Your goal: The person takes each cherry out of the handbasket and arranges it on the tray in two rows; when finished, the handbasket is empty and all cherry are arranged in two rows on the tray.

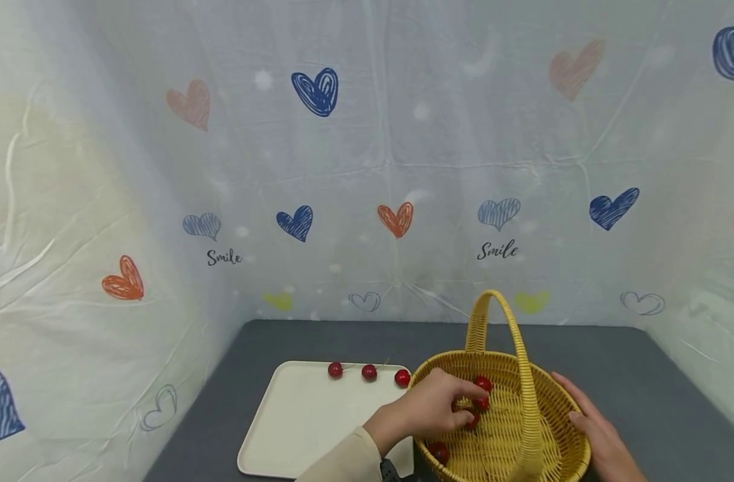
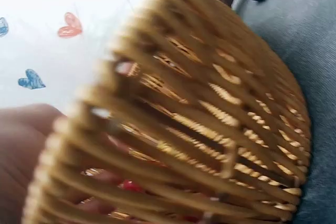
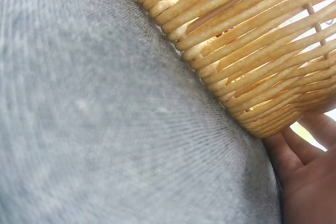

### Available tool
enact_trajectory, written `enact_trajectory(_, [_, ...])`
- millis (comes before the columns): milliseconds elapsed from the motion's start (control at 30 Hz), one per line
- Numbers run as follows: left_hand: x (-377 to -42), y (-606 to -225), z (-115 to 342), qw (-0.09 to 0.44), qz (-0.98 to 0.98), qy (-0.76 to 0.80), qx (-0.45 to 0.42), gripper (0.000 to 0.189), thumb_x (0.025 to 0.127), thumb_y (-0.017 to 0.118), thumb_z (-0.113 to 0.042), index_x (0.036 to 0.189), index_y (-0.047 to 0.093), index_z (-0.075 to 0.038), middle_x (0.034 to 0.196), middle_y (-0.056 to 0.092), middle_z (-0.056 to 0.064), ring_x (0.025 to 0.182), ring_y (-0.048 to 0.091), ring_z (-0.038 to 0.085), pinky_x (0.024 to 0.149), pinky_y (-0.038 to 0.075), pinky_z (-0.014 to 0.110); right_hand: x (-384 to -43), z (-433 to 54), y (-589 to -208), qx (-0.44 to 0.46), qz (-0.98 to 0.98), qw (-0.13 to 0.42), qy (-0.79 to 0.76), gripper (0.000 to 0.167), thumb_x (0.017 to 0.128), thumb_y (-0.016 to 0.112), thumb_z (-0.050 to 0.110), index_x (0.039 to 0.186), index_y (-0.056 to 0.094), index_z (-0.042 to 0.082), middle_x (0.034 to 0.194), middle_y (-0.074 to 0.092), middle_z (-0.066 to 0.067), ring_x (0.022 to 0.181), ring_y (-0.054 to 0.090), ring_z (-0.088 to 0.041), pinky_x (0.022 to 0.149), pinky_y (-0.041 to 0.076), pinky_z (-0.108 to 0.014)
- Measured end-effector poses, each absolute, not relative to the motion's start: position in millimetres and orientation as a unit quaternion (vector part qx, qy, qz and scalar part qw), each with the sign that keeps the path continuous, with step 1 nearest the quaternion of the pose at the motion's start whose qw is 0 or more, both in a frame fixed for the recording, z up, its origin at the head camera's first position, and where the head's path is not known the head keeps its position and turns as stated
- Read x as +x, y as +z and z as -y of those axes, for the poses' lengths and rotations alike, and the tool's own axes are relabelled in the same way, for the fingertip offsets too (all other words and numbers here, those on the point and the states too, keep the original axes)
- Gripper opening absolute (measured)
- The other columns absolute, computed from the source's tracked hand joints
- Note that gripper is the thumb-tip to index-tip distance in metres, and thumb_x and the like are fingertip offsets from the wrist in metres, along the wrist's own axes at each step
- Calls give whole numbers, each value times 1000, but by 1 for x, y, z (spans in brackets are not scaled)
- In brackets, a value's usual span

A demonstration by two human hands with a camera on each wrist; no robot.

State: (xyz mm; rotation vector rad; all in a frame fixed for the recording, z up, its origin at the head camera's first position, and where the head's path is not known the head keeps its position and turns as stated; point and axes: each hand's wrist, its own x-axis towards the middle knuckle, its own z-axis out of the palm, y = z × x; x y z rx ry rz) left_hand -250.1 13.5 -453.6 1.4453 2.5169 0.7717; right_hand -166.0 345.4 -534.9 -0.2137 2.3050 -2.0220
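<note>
My left hand (image 1: 430,406) reaches over the near-left rim into a yellow wicker basket (image 1: 560,402). Its thumb and index finger are spread apart beside red cherries (image 1: 482,383) in the basket, and the other fingers are partly hidden. Another cherry (image 1: 439,453) lies lower, by the basket's left wall. My right hand (image 1: 605,438) rests against the basket's outer right side, its fingers extended along the wicker. Through the weave in the left wrist view, a bit of red cherry (image 2: 131,185) shows. Between the fingers of the right hand (image 3: 312,177) and the basket, no cherry is visible.
A cream tray (image 1: 301,415) lies to the left of the basket, with three stemmed cherries (image 1: 370,372) along its far edge. The basket's tall arched handle (image 1: 526,395) rises beside my left hand. A dark grey tabletop (image 1: 216,428) meets a heart-printed curtain (image 1: 343,161) behind.
</note>
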Motion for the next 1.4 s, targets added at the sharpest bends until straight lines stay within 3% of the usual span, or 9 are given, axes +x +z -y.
enact_trajectory(133, [-247, -456, -16, 62, -848, 225, 475, 37, 105, 75, -12, 141, 76, -21, 120, 80, -12, 48, 32, -1, 52, 38, 12, -165, -343, -533, -57, -756, 30, -651, 61, 122, 25, 27, 178, 4, 15, 138, 43, 46, 115, 68, 0, 81, 67, -40])
enact_trajectory(300, [-244, -457, -19, 57, -860, 196, 467, 38, 103, 75, -10, 138, 78, -24, 87, 76, -14, 50, 36, -1, 47, 35, 14, -164, -341, -531, -42, -763, 28, -644, 61, 122, 26, 28, 178, 5, 15, 137, 40, 45, 114, 68, 3, 81, 66, -37])
enact_trajectory(467, [-245, -458, -20, 56, -862, 178, 471, 35, 102, 76, -11, 135, 80, -23, 102, 80, -15, 57, 44, -3, 52, 39, 11, -163, -340, -530, -32, -766, 29, -642, 60, 122, 26, 29, 178, 6, 15, 135, 40, 45, 113, 69, 2, 81, 67, -38])
enact_trajectory(700, [-247, -459, -22, 42, -863, 146, 481, 21, 100, 81, -16, 117, 85, -28, 105, 80, -21, 87, 66, -11, 74, 52, 6, -164, -342, -531, -38, -764, 32, -643, 61, 122, 26, 29, 178, 4, 14, 134, 41, 47, 112, 70, 0, 80, 67, -40])
enact_trajectory(1000, [-249, -461, -19, 24, -843, 182, 506, 20, 98, 81, -14, 116, 85, -21, 105, 81, -15, 83, 63, -13, 73, 49, 3, -165, -343, -532, -49, -759, 33, -649, 61, 122, 26, 27, 178, 4, 15, 135, 44, 47, 113, 70, -1, 80, 67, -41])
enact_trajectory(1133, [-251, -462, -17, 18, -827, 228, 514, 22, 99, 79, -12, 121, 84, -17, 113, 81, -10, 89, 65, -11, 75, 49, 2, -165, -343, -533, -59, -757, 30, -650, 60, 122, 25, 25, 178, 4, 15, 137, 45, 46, 114, 70, -1, 80, 67, -40])
enact_trajectory(1300, [-251, -462, -12, 42, -810, 303, 500, 25, 103, 76, -13, 126, 82, -18, 121, 80, -12, 100, 68, -11, 81, 53, 4, -164, -342, -531, -51, -764, 27, -643, 60, 122, 26, 26, 177, 5, 14, 136, 44, 46, 115, 69, 1, 81, 67, -38])
enact_trajectory(1400, [-252, -461, -7, 71, -796, 371, 473, 25, 103, 78, -16, 127, 82, -21, 120, 79, -16, 89, 66, -10, 75, 57, 9, -164, -341, -531, -42, -767, 29, -640, 61, 122, 26, 28, 177, 5, 13, 135, 43, 47, 114, 68, 2, 80, 67, -37])
